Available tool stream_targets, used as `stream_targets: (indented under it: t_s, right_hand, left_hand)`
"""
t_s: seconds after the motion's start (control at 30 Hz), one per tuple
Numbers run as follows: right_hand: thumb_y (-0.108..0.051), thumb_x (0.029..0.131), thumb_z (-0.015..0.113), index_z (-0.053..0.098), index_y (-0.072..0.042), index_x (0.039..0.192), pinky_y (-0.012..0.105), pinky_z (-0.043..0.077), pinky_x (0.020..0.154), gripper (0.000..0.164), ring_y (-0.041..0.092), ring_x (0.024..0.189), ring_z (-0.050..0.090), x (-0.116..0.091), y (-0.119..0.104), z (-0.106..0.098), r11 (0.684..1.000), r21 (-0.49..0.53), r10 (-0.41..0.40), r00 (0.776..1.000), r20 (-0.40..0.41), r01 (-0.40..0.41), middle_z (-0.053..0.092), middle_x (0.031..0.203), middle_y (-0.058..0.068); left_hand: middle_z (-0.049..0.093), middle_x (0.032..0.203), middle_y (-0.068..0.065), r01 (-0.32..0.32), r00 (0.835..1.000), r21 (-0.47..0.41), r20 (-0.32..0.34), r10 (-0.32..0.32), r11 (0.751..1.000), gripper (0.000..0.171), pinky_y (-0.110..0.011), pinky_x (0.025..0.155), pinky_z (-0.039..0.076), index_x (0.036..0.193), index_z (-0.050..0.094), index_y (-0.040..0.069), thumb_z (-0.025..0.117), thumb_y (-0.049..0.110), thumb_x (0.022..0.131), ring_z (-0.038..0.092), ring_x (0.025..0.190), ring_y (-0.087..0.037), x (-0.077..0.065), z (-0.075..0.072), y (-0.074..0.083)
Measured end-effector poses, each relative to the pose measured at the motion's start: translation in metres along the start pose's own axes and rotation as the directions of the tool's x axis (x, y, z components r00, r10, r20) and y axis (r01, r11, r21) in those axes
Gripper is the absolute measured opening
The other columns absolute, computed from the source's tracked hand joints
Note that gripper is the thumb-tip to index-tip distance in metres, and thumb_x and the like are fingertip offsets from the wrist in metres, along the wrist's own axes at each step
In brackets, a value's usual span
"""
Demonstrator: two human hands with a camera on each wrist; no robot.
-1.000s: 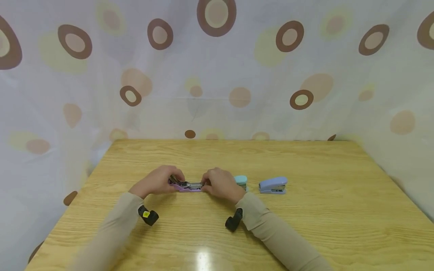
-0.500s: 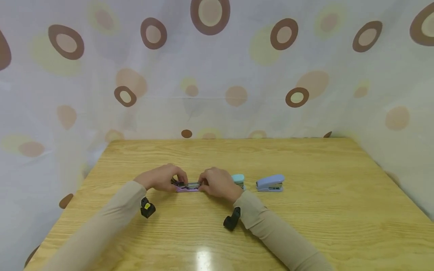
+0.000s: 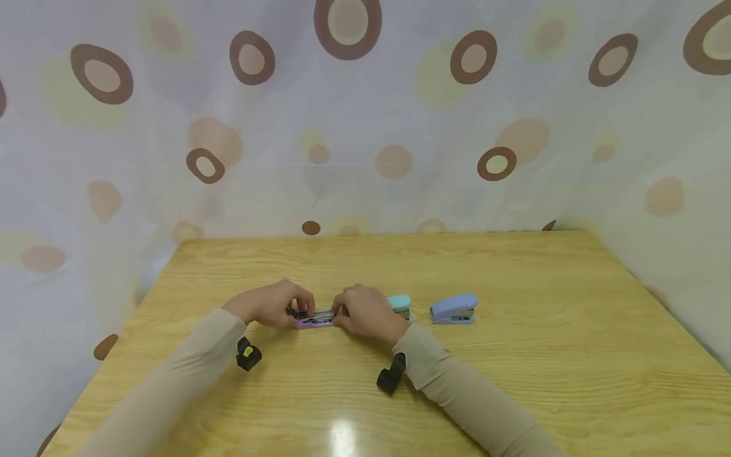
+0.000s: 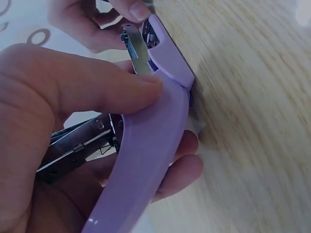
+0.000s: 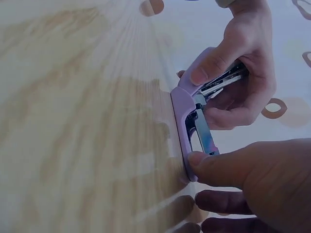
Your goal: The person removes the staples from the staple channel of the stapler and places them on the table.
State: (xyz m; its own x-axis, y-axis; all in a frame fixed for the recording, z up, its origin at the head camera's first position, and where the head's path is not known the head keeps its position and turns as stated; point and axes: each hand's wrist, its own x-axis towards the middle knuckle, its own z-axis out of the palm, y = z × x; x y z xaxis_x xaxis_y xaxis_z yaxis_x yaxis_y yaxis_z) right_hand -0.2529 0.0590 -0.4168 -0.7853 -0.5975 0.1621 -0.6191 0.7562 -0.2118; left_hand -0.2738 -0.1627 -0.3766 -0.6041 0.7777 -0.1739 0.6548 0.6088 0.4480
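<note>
A light purple stapler lies opened out on the table, its metal insides showing. My left hand grips its hinge-side half; in the left wrist view the thumb lies on the curved purple cover, with several fingers behind it. The dark metal magazine stands away from that cover. At the other end my right hand pinches the tip of the purple base, thumb on its near side. A silvery metal strip rises at an angle from the base. Part of the stapler is hidden by my fingers.
Just right of my right hand stands a teal stapler, partly covered by that hand. Farther right is a blue stapler. The wooden table ends at the back against a patterned curtain.
My left hand has shifted slightly right along the purple stapler, and its fingers cover more of the opened part. The right hand keeps its pinch. The head view has turned a little.
</note>
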Motion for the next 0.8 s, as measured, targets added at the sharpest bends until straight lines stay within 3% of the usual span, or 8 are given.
stream_targets:
  t_s: [0.23,0.33,0.5,0.8]
  right_hand:
    - [-0.03,0.086,0.072,0.071,-0.02,0.101,0.03,0.043,0.072,0.018,0.01,0.074,0.057,0.002,-0.005,0.002,0.998,-0.024,-0.057,0.998,-0.007,0.057,0.063,0.079,-0.007]
    - [-0.023,0.087,0.069,0.069,-0.015,0.103,0.027,0.047,0.072,0.018,0.01,0.076,0.058,0.006,-0.006,0.002,0.992,0.089,-0.091,0.996,-0.012,0.092,0.064,0.083,-0.003]
    - [-0.006,0.088,0.062,0.067,-0.01,0.098,0.024,0.047,0.071,0.011,0.013,0.079,0.056,0.014,-0.005,0.001,0.943,0.303,-0.139,0.99,-0.006,0.134,0.064,0.089,0.002]
    - [0.002,0.082,0.05,0.069,-0.009,0.097,0.021,0.041,0.064,0.027,0.01,0.071,0.044,0.021,0.005,0.009,0.886,0.409,-0.25,0.968,0.021,0.22,0.059,0.087,0.002]
  left_hand:
    - [0.064,0.088,0.003,0.039,0.999,-0.009,0.01,-0.039,0.999,0.019,-0.025,0.069,0.045,0.087,0.067,0.016,0.071,0.0,0.077,0.056,0.079,-0.012,-0.002,0.004,0.001]
    - [0.065,0.086,0.003,0.035,0.999,-0.007,-0.009,-0.035,0.999,0.018,-0.024,0.068,0.045,0.083,0.067,0.014,0.07,-0.001,0.075,0.055,0.077,-0.012,-0.001,0.004,0.001]
    - [0.065,0.083,0.002,0.028,0.999,-0.008,-0.028,-0.028,1.0,0.016,-0.022,0.064,0.043,0.08,0.067,0.012,0.069,-0.002,0.074,0.053,0.073,-0.012,0.0,0.001,0.002]
    - [0.064,0.079,0.004,-0.004,0.999,-0.011,-0.045,0.004,1.0,0.017,-0.021,0.063,0.043,0.08,0.068,0.012,0.067,-0.003,0.072,0.053,0.071,-0.012,0.004,0.004,0.002]
